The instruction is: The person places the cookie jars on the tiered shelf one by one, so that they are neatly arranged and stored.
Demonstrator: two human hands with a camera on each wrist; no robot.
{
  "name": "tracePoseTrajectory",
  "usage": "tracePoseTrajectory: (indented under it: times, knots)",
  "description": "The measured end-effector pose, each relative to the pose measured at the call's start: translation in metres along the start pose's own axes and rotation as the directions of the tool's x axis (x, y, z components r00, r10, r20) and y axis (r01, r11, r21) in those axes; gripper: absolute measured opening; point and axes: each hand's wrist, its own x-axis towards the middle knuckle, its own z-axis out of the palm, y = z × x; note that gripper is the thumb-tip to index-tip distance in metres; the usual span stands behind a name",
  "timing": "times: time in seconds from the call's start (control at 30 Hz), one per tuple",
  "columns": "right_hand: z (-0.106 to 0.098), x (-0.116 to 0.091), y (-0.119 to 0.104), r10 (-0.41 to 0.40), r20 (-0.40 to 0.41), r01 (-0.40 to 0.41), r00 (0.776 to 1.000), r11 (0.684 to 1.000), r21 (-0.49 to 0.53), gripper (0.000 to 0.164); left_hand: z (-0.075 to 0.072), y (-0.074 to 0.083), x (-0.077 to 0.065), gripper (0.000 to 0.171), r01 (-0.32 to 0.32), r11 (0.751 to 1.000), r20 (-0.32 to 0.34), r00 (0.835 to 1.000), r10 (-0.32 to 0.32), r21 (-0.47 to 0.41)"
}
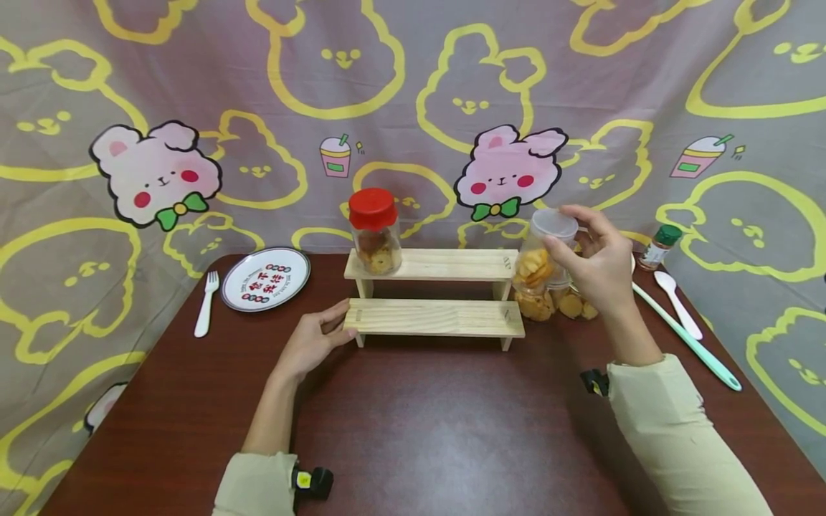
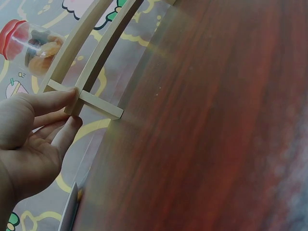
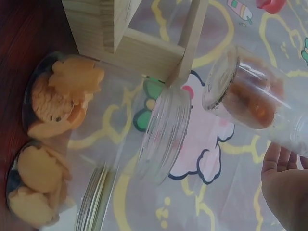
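Note:
A wooden two-step shelf (image 1: 434, 317) stands mid-table, and my left hand (image 1: 312, 342) pinches the left end of its lower step. The left wrist view shows the thumb and fingers (image 2: 67, 132) around that end. My right hand (image 1: 603, 265) grips a clear jar (image 1: 534, 261) of orange-brown snacks near its translucent lid. This jar is raised beside the shelf's right end, tilted in the head view. Below it on the table stand two clear jars of cookies (image 3: 60, 91) (image 3: 38, 180). A red-lidded jar (image 1: 376, 236) sits on the upper step's left end.
At the left lie a white fork (image 1: 205, 304) and a round plate (image 1: 266, 279). To the right are a green-capped spice bottle (image 1: 660, 247), a white spoon (image 1: 679, 304) and a long mint-green handle (image 1: 697, 347). A patterned cloth (image 1: 400, 143) hangs behind the table.

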Motion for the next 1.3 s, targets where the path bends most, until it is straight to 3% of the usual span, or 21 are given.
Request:
tracePoseTrajectory:
  times: [0.4, 0.67, 0.9, 1.3]
  knots:
    - [0.014, 0.002, 0.005, 0.062, 0.025, -0.062, 0.998, 0.998, -0.009, 0.045, 0.0, 0.001, 0.0, 0.061, 0.009, 1.0, 0.001, 1.0, -0.009, -0.01]
    - [0.022, 0.003, 0.01, 0.032, 0.042, -0.03, 0.999, 0.999, -0.04, 0.049, 0.0, 0.002, 0.0, 0.059, 0.001, 1.0, -0.004, 1.0, -0.001, 0.008]
    - [0.03, 0.0, 0.014, 0.066, 0.018, -0.066, 0.998, 0.998, 0.001, 0.047, 0.001, 0.003, 0.0, 0.059, 0.009, 1.0, 0.003, 1.0, -0.009, 0.0]
    - [0.037, 0.003, 0.018, 0.053, 0.028, -0.053, 0.998, 0.999, -0.011, 0.047, 0.0, 0.001, -0.001, 0.06, 0.001, 1.0, 0.001, 1.0, -0.001, 0.01]
